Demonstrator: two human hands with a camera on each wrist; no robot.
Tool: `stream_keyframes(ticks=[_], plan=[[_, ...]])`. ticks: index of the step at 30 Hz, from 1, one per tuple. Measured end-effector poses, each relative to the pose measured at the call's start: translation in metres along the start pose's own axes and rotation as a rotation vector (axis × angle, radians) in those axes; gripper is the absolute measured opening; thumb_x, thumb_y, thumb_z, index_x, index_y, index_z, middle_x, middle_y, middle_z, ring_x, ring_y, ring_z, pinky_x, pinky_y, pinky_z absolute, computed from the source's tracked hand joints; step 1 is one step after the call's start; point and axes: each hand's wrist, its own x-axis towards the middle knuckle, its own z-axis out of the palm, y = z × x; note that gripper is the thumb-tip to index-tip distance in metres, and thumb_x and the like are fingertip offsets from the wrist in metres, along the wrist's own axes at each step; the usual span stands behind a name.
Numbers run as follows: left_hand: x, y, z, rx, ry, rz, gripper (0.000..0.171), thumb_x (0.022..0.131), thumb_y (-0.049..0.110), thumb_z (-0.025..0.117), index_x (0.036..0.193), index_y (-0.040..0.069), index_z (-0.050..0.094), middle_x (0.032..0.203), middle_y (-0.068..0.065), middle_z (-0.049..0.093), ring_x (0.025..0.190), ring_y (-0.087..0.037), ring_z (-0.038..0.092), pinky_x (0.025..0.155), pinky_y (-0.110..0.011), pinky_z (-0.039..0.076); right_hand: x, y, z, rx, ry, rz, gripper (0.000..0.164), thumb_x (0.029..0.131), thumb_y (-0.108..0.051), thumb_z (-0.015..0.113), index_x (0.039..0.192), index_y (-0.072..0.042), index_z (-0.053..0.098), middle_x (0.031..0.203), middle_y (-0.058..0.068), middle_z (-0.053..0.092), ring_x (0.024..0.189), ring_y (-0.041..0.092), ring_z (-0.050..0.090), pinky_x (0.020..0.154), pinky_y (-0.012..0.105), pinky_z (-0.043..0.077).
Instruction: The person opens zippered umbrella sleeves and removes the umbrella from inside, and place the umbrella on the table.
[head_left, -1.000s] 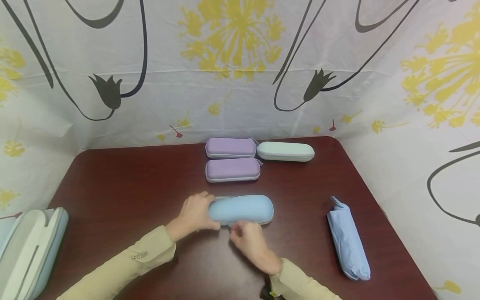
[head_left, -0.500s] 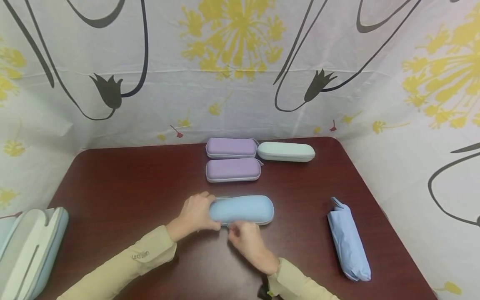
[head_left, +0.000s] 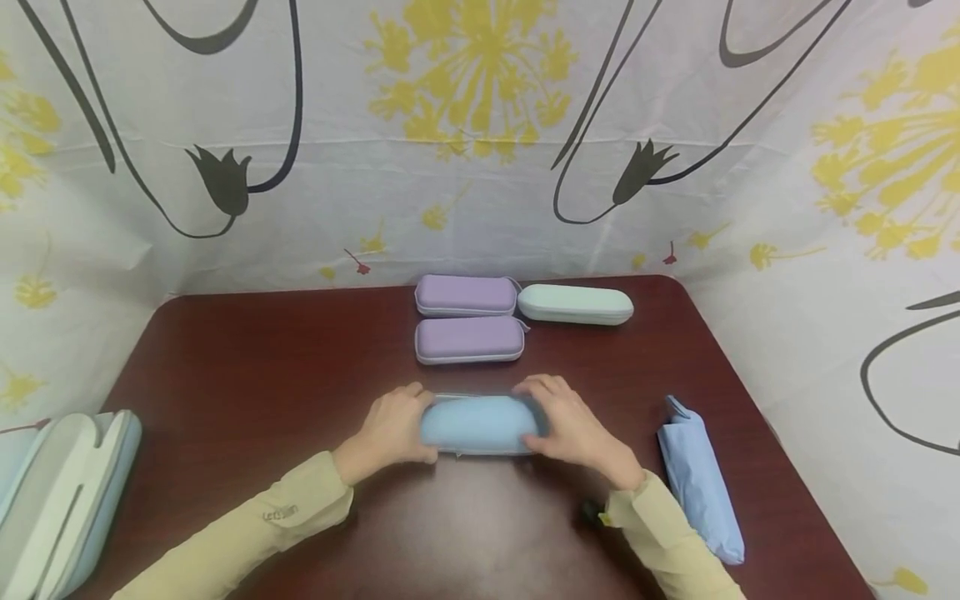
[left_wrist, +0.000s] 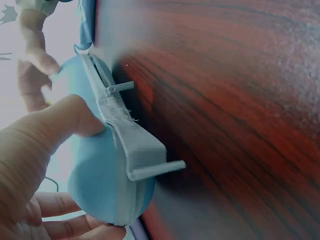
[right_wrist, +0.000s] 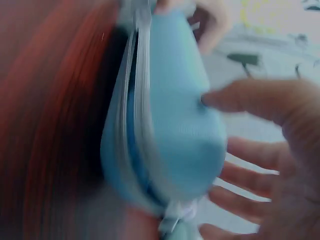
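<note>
A light blue zippered hard case [head_left: 480,425] lies crosswise in front of me in the head view. My left hand [head_left: 390,427] grips its left end, thumb along the near side and fingers behind. Around the right end spreads my right hand [head_left: 566,423], thumb [right_wrist: 240,97] at the lid and fingers loosely spaced. In the left wrist view, a pale fabric tab [left_wrist: 142,145] and a zipper pull [left_wrist: 120,87] stick out from the near side. A dark gap shows along the zipper [right_wrist: 137,130] near the right end in the blurred right wrist view.
Two purple cases [head_left: 469,340] and a mint case [head_left: 576,304] lie at the back of the dark red table [head_left: 285,358]. A folded light blue umbrella [head_left: 701,483] is on the right. A pale grey-and-blue object [head_left: 75,492] stands at the left edge.
My right hand has left the zipper at the near side and moved right to the case's right end, its fingers spreading. The left hand keeps its grip.
</note>
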Motion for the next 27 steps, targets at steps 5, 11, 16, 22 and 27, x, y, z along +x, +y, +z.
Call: stream_keyframes(ticks=[5, 11, 16, 22, 27], plan=[[0.003, -0.002, -0.001, -0.003, -0.009, 0.066, 0.066, 0.046, 0.035, 0.085, 0.102, 0.007, 0.064, 0.086, 0.0, 0.051, 0.078, -0.019, 0.053, 0.056, -0.033, 0.048, -0.01, 0.01, -0.004, 0.133, -0.185, 0.053, 0.063, 0.07, -0.022, 0.078, 0.123, -0.003, 0.049, 0.116, 0.006, 0.053, 0.102, 0.02, 0.049, 0.086, 0.04, 0.043], [0.013, -0.01, -0.006, -0.026, -0.068, 0.15, 0.066, 0.048, 0.031, 0.085, 0.106, 0.008, 0.063, 0.091, 0.0, 0.053, 0.085, -0.019, 0.05, 0.063, -0.034, 0.049, -0.018, 0.002, 0.008, 0.118, -0.133, 0.031, 0.066, 0.065, -0.024, 0.079, 0.119, -0.001, 0.048, 0.11, 0.006, 0.053, 0.098, 0.018, 0.05, 0.083, 0.038, 0.045], [0.018, -0.016, -0.01, -0.019, -0.118, 0.225, 0.064, 0.051, 0.028, 0.085, 0.109, 0.011, 0.062, 0.098, 0.001, 0.054, 0.091, -0.018, 0.05, 0.071, -0.035, 0.049, -0.031, -0.018, 0.023, 0.036, -0.006, 0.044, 0.073, 0.057, -0.026, 0.081, 0.117, 0.002, 0.049, 0.105, 0.009, 0.054, 0.094, 0.021, 0.052, 0.08, 0.038, 0.047], [0.025, -0.019, -0.014, 0.006, -0.133, 0.344, 0.065, 0.052, 0.021, 0.084, 0.112, 0.013, 0.061, 0.102, 0.001, 0.054, 0.095, -0.018, 0.051, 0.075, -0.034, 0.049, -0.046, -0.047, 0.042, -0.071, 0.139, 0.06, 0.077, 0.052, -0.032, 0.084, 0.112, 0.004, 0.051, 0.099, 0.009, 0.053, 0.087, 0.02, 0.054, 0.073, 0.035, 0.051], [0.032, -0.02, -0.015, 0.075, -0.11, 0.456, 0.062, 0.052, 0.011, 0.08, 0.111, 0.015, 0.061, 0.104, 0.002, 0.055, 0.095, -0.016, 0.05, 0.073, -0.032, 0.049, -0.055, -0.067, 0.05, -0.061, 0.143, 0.039, 0.075, 0.053, -0.034, 0.085, 0.111, 0.0, 0.051, 0.095, 0.004, 0.052, 0.082, 0.012, 0.053, 0.069, 0.027, 0.051]])
